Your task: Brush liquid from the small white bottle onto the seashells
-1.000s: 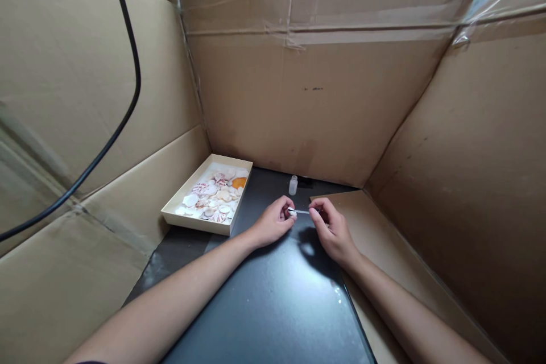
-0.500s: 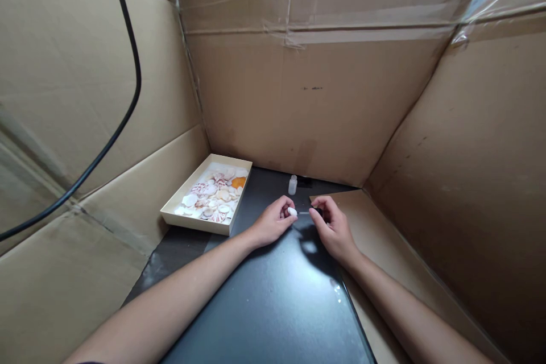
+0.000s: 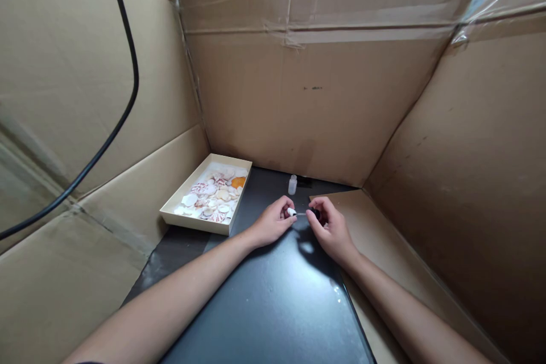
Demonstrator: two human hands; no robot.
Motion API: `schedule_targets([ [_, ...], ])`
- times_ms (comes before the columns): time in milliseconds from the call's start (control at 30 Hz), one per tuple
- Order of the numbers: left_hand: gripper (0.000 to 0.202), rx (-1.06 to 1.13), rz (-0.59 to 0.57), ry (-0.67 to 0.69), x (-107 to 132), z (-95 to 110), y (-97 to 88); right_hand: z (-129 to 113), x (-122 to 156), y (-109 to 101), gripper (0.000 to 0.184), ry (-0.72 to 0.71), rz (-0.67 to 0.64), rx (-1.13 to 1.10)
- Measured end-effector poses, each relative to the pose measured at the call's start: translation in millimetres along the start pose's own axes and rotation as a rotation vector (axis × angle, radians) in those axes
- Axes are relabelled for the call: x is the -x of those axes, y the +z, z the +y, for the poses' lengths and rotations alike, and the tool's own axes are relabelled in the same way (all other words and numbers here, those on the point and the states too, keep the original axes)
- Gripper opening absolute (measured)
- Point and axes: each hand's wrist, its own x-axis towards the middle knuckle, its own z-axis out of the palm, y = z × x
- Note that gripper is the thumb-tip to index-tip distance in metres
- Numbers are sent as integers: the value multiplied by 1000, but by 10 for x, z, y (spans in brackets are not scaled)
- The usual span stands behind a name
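My left hand (image 3: 273, 220) is closed in a pinch on a small white shell (image 3: 291, 212) above the black mat (image 3: 264, 296). My right hand (image 3: 330, 230) is closed on a black-capped brush (image 3: 313, 214), whose thin tip reaches across to the shell. A small clear bottle (image 3: 292, 184) stands uncapped on the mat just behind both hands. To the left lies a cream tray (image 3: 194, 219) holding several white, pink-streaked and orange shells.
Cardboard walls (image 3: 307, 108) enclose the space on the left, back and right. A black cable (image 3: 123, 91) hangs across the left wall. A cardboard flap (image 3: 375, 250) lies along the right of the mat.
My right hand has moved a little left, closer to my left hand, so the brush tip sits nearer the shell. The tray and bottle have stayed put.
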Motion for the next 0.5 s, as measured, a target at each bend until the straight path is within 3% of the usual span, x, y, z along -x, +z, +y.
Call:
schedule_targets([
  [500, 12, -50, -12, 41, -3, -69, -9, -15, 7, 14, 16, -44, -23, -22],
])
